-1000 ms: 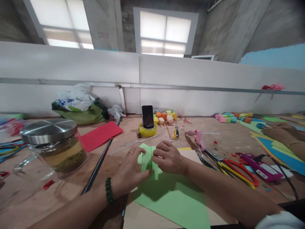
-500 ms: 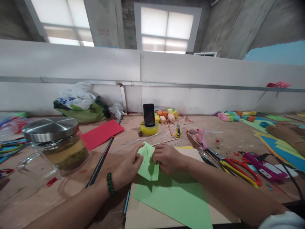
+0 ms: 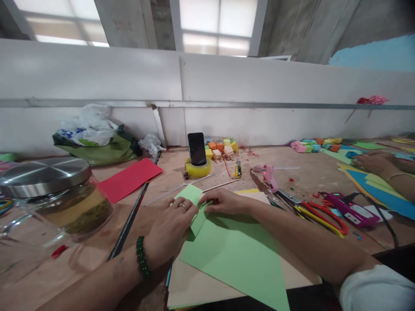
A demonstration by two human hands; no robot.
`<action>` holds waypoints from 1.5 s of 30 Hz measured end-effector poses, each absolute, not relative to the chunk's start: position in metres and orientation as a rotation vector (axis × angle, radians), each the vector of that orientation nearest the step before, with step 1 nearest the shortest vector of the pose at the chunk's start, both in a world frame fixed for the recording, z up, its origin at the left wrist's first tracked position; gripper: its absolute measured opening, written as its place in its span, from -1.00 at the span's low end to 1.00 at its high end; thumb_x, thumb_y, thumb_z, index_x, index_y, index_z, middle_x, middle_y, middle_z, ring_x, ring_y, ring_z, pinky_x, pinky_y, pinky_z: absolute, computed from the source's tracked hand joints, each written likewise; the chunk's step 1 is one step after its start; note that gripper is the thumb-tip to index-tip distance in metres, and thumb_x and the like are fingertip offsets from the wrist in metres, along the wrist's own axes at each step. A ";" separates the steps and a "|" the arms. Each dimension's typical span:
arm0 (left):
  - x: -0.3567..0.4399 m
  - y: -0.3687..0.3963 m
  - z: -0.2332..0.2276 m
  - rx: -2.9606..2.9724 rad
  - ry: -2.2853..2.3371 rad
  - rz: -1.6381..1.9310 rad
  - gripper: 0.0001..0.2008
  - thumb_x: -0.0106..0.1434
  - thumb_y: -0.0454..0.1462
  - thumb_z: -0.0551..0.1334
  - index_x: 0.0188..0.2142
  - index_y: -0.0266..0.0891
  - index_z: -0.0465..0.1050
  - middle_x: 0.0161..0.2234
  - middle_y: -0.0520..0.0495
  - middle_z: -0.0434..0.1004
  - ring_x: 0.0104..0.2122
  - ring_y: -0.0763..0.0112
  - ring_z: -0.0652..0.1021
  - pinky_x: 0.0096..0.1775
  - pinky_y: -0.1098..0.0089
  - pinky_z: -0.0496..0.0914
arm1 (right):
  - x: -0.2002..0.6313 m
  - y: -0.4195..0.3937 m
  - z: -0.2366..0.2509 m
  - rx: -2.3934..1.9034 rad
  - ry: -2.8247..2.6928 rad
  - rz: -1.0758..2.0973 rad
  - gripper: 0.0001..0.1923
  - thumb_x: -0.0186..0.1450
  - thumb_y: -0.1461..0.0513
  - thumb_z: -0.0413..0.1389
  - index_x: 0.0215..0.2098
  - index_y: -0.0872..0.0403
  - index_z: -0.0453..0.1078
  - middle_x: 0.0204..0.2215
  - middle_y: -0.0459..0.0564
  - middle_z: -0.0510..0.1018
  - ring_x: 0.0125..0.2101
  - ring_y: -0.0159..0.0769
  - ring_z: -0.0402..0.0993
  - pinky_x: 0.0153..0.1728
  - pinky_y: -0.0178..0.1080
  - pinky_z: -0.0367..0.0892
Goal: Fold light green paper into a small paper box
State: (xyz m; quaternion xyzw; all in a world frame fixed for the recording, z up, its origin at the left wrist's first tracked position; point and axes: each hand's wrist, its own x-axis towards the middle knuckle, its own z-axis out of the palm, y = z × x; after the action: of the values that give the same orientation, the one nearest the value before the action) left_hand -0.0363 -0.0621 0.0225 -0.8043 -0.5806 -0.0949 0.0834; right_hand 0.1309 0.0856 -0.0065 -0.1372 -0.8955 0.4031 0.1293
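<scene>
A folded piece of light green paper (image 3: 193, 193) is between my two hands. My left hand (image 3: 170, 224), with a ring and a green bead bracelet, grips it from the left, fingers curled over its face. Fingers of my right hand (image 3: 227, 201) are closed on its right edge, their tips partly hidden. Beneath lies a larger green sheet (image 3: 238, 255), spread at an angle on a stack of pale paper (image 3: 194, 287). The fold's exact shape is mostly covered by my hands.
A lidded glass teapot (image 3: 78, 207) and red paper (image 3: 131, 179) lie to the left. Behind stand a phone (image 3: 196, 149) on a tape roll (image 3: 198, 169) and small paper cubes (image 3: 220, 149). A pink glue gun (image 3: 269, 177) and scissors (image 3: 324, 216) are right, near another person's hands (image 3: 372, 163).
The folded green paper has been lowered and flattened toward the large sheet. My left hand has turned palm down over it; my right hand has shifted slightly left and up. The view has tilted down.
</scene>
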 end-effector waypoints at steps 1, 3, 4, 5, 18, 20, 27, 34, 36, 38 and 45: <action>-0.035 -0.064 0.025 -2.406 -1.721 -0.218 -0.74 0.10 -0.54 0.11 -0.31 -0.22 0.42 -0.29 -0.14 0.48 -0.22 0.11 0.45 -0.14 0.13 0.28 | 0.130 0.085 -0.007 -0.439 -2.609 1.127 -0.72 0.21 0.22 0.19 -0.11 0.14 0.48 -0.35 -0.07 0.52 -0.41 -0.41 0.34 -0.33 -0.36 0.27; -0.034 -0.066 0.029 -2.344 -1.738 -0.153 -0.75 0.11 -0.54 0.12 -0.31 -0.24 0.42 -0.29 -0.17 0.49 -0.22 0.07 0.46 -0.13 0.09 0.26 | 0.129 0.084 -0.006 -0.520 -2.622 1.055 -0.67 0.19 0.20 0.22 -0.09 0.13 0.47 -0.43 -0.11 0.47 -0.48 -0.44 0.27 -0.41 -0.38 0.22; -0.034 -0.067 0.029 -2.297 -1.750 -0.148 -0.73 0.10 -0.54 0.13 -0.25 -0.25 0.43 -0.25 -0.20 0.49 -0.19 0.04 0.45 -0.11 0.07 0.24 | 0.129 0.083 -0.006 -0.545 -2.629 1.026 -0.65 0.18 0.20 0.22 -0.07 0.13 0.46 -0.46 -0.13 0.44 -0.50 -0.45 0.25 -0.43 -0.38 0.20; -0.034 -0.067 0.030 -2.264 -1.745 -0.154 -0.68 0.10 -0.53 0.15 -0.17 -0.24 0.43 -0.19 -0.23 0.49 -0.15 0.01 0.45 -0.08 0.05 0.22 | 0.128 0.082 -0.006 -0.561 -2.636 0.995 -0.64 0.18 0.20 0.23 -0.06 0.12 0.46 -0.48 -0.14 0.43 -0.50 -0.45 0.24 -0.44 -0.38 0.19; -0.035 -0.070 0.033 -2.742 -1.513 0.031 -0.74 0.11 -0.45 0.17 -0.21 -0.21 0.47 -0.28 -0.13 0.52 -0.25 0.14 0.47 -0.06 0.09 0.20 | 0.124 0.077 -0.003 -0.675 -2.689 0.868 -0.48 0.13 0.18 0.28 0.03 0.14 0.37 -0.44 -0.12 0.41 -0.46 -0.39 0.27 -0.42 -0.36 0.17; -0.035 -0.072 0.036 -2.754 -1.522 0.008 -0.78 0.13 -0.44 0.16 -0.25 -0.19 0.47 -0.30 -0.11 0.52 -0.25 0.17 0.48 -0.01 0.08 0.17 | 0.125 0.077 -0.003 -0.660 -2.705 0.881 -0.46 0.15 0.22 0.25 0.08 0.16 0.32 -0.43 -0.11 0.41 -0.46 -0.39 0.27 -0.42 -0.35 0.17; -0.030 -0.079 0.039 -2.731 -1.547 0.045 -0.84 0.11 -0.40 0.21 -0.30 -0.20 0.48 -0.29 -0.13 0.51 -0.22 0.13 0.47 0.01 0.06 0.15 | 0.128 0.076 0.000 -0.593 -2.693 0.995 -0.28 0.18 0.27 0.17 0.28 0.15 0.08 -0.29 -0.03 0.43 -0.37 -0.35 0.32 -0.31 -0.30 0.26; -0.024 -0.080 0.041 -2.802 -1.650 0.046 -0.85 0.10 -0.39 0.17 -0.33 -0.25 0.48 -0.31 -0.15 0.51 -0.24 0.13 0.45 -0.05 0.10 0.18 | 0.125 0.073 0.008 -0.673 -2.730 0.991 0.06 -0.04 0.16 0.35 0.33 0.16 -0.03 -0.20 0.03 0.44 -0.30 -0.27 0.35 -0.29 -0.26 0.28; -0.023 -0.081 0.046 -2.820 -1.702 0.093 -0.86 0.08 -0.40 0.16 -0.37 -0.24 0.47 -0.30 -0.15 0.51 -0.23 0.13 0.44 -0.05 0.08 0.19 | 0.124 0.080 0.003 -0.671 -2.716 1.062 -0.05 0.02 0.25 0.29 0.31 0.15 0.01 -0.29 -0.04 0.45 -0.37 -0.34 0.34 -0.35 -0.30 0.28; -0.022 -0.082 0.051 -2.824 -1.739 0.155 -0.84 0.04 -0.42 0.15 -0.38 -0.24 0.46 -0.29 -0.15 0.50 -0.23 0.12 0.44 -0.06 0.07 0.20 | 0.123 0.088 -0.002 -0.703 -2.678 1.126 -0.18 0.05 0.35 0.22 0.26 0.13 0.11 -0.37 -0.10 0.44 -0.42 -0.39 0.33 -0.38 -0.34 0.26; -0.024 -0.087 0.059 -2.832 -1.789 0.178 -0.77 -0.11 -0.47 0.13 -0.45 -0.22 0.45 -0.30 -0.11 0.49 -0.20 0.17 0.44 -0.02 0.09 0.21 | 0.121 0.100 -0.003 -0.748 -2.658 1.162 -0.46 0.06 0.47 0.09 0.03 0.16 0.35 -0.48 -0.18 0.39 -0.44 -0.42 0.32 -0.38 -0.36 0.25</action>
State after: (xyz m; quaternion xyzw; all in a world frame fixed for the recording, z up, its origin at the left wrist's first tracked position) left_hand -0.0239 -0.0867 0.0588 -0.8395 -0.5303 0.0528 -0.1061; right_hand 0.1210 0.1003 -0.0026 -0.2490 -0.8849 0.3870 0.0727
